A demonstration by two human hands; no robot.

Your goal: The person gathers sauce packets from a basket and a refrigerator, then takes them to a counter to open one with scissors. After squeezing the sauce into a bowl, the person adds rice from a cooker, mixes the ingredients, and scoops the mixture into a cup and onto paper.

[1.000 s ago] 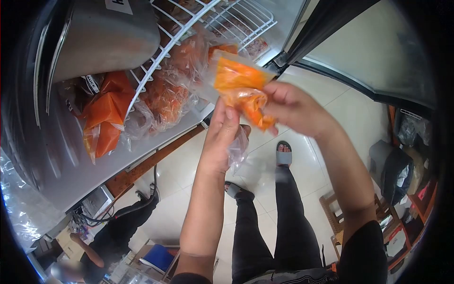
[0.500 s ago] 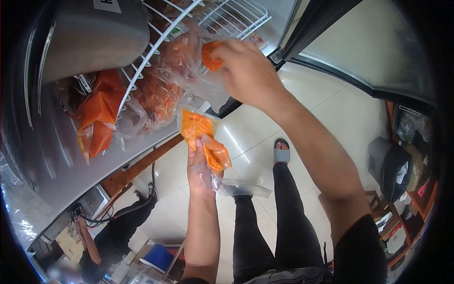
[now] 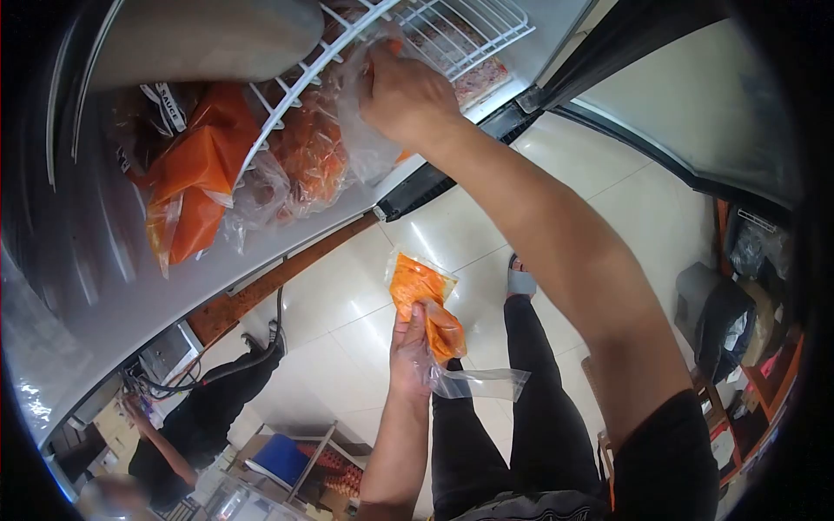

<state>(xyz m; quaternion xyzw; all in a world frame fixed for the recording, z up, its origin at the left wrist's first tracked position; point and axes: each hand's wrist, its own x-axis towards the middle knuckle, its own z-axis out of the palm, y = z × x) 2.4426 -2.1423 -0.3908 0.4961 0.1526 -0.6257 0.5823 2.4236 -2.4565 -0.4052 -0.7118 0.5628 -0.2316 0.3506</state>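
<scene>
My left hand (image 3: 412, 352) grips a clear bag of orange sauce (image 3: 420, 291) over the floor, thumb pressed on it, with the bag's loose clear end trailing right. Up at the fridge, my right hand (image 3: 408, 95) has its fingers curled at a crumpled clear plastic bag (image 3: 363, 130). A bit of orange shows by its fingertips; the rest is hidden behind the hand. Left of it lies a clear bag with orange-red contents (image 3: 314, 161). Farther left, a larger bag of orange sauce (image 3: 198, 169) hangs over the shelf edge.
A white wire rack (image 3: 473, 35) curves over the bags, near a large metal container (image 3: 204, 39). The open fridge door (image 3: 686, 95) stands at right. Another person (image 3: 204, 417) works at lower left. Shelves with bags (image 3: 730, 313) are at right.
My right hand has moved up and left against the clear bag, and the orange packet at its fingers is now mostly hidden. My left hand has moved lower and right, still holding its sauce bag.
</scene>
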